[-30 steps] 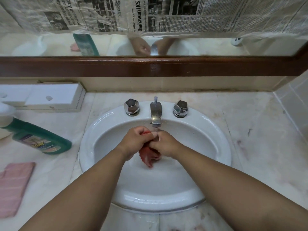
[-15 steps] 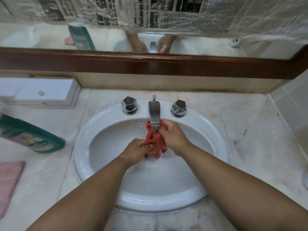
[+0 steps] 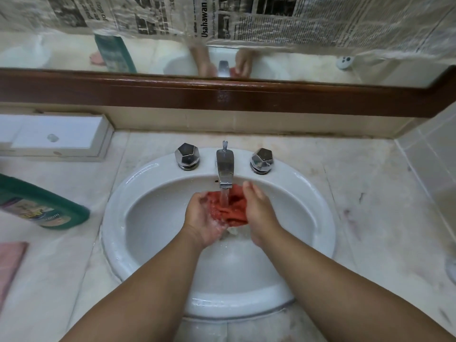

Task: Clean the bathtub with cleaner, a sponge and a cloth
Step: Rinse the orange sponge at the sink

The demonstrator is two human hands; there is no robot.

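- Hands both low in the white sink (image 3: 118, 218), close together right under the spout (image 3: 225, 169).
- Left hand (image 3: 203, 219) palm up and cupped, fingers curled round the left edge of the red cloth (image 3: 233, 209), bearing it from beneath.
- Right hand (image 3: 260, 211) set on edge against the right side of the cloth, fingers fairly straight and pointing far, pressing it toward the left palm; thumb hidden.
- Red cloth bunched and wet between the two palms, with a thin stream of water (image 3: 224, 197) from the spout landing on its middle.
- Water spilling off the near end of the cloth into the bowl.
- On the far rim of the sink, two faceted metal knobs, the left knob (image 3: 187, 155) and the right knob (image 3: 262, 159), one on each side of the spout.
- Green cleaner bottle (image 3: 49, 208) on the tabletop (image 3: 370, 206) left of the sink, well apart from the hands; standing or lying not clear from this angle.
- Pink item (image 3: 9, 265), cloth or sponge not clear, flat on the tabletop at the near left, cut by the picture's edge.
- White box (image 3: 56, 137) at the far left, against the wall.
- Beyond the sink, a dark wooden frame (image 3: 222, 95) under a mirror, with newspaper (image 3: 246, 18) covering the upper glass and both hands and the bottle reflected below it.
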